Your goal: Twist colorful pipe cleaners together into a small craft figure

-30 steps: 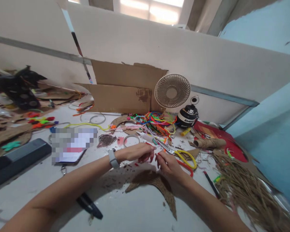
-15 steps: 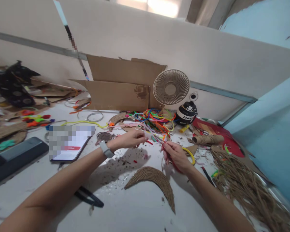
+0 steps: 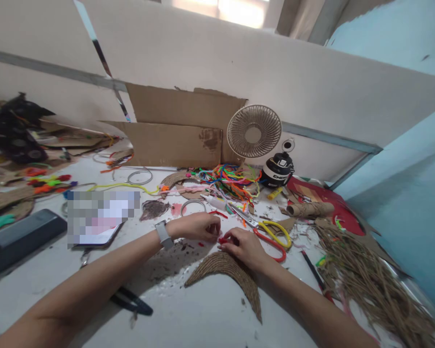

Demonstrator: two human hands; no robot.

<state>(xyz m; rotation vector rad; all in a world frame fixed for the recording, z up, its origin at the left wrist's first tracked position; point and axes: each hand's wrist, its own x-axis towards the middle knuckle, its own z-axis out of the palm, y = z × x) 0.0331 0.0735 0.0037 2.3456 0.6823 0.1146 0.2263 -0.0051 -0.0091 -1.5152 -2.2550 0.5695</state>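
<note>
My right hand (image 3: 244, 247) pinches a small red piece of pipe cleaner (image 3: 223, 240) between thumb and fingers. Close beside it, my left hand (image 3: 197, 227) has its fingers curled together, its fingertips next to the red piece; what they hold, if anything, is hidden. Below both hands lies a crescent (image 3: 223, 263) covered in brown cord, partly overlapped by my right hand. Scissors (image 3: 261, 226) with a yellow and a red handle rest on the table just behind my right hand, blades partly apart. Another red pipe cleaner piece (image 3: 218, 213) lies behind my hands.
A tangle of coloured pipe cleaners (image 3: 232, 180) sits before a fan (image 3: 253, 133) and a black jar (image 3: 276, 170). A glue-like white tube (image 3: 214, 201) and a ring (image 3: 193, 207) are nearby. At left is a phone (image 3: 105, 220); at right, brown cord strands (image 3: 369, 275).
My right hand has let go of the scissors, now on the table, and moved left and down to hold the red piece. My left hand has come slightly down toward it.
</note>
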